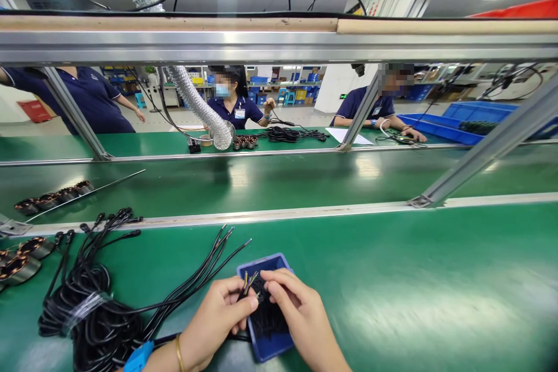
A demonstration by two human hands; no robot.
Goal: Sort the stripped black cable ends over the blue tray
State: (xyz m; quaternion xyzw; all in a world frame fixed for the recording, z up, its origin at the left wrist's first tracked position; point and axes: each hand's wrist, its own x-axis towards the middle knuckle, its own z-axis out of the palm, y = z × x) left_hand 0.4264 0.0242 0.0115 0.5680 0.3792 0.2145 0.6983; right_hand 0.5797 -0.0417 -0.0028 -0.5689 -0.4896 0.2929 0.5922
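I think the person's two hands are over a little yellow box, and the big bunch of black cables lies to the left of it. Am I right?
Not quite: the little box is blue, not yellow, as the head view shows. The left hand and right hand are over it, and the big bunch of black cables lies to its left.

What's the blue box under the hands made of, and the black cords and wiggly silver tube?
The blue box looks like smooth plastic: evenly coloured, with thin, straight walls. The black cords seem coated in rubber or plastic, with bendy, slightly glossy loops. The silver tube looks like shiny, crinkled metal foil, with bright ridges.
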